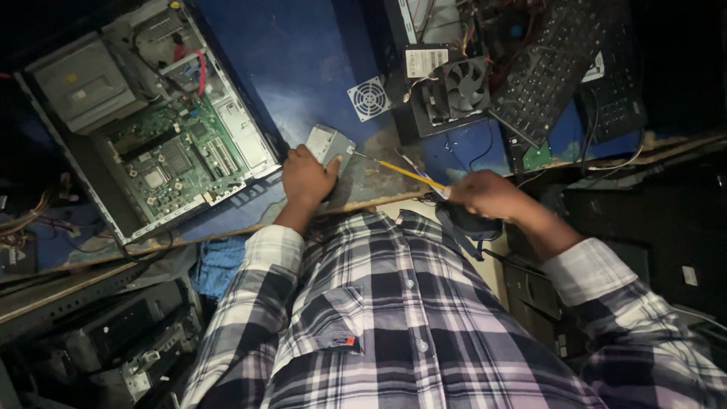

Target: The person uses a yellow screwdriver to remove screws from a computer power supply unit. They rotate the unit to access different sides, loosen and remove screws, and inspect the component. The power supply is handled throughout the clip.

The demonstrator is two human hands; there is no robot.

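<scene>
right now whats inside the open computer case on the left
Inside the open computer case a green motherboard, a grey drive bay and red cables show. Whatever lies beneath the board and drive is covered.

Plaid shirt (394, 318) here, checked in black, white and pale violet, buttoned down the front. There's a chest pocket (326, 318) with a small red tab, and both cuffs (587, 269) are turned back white.
</scene>
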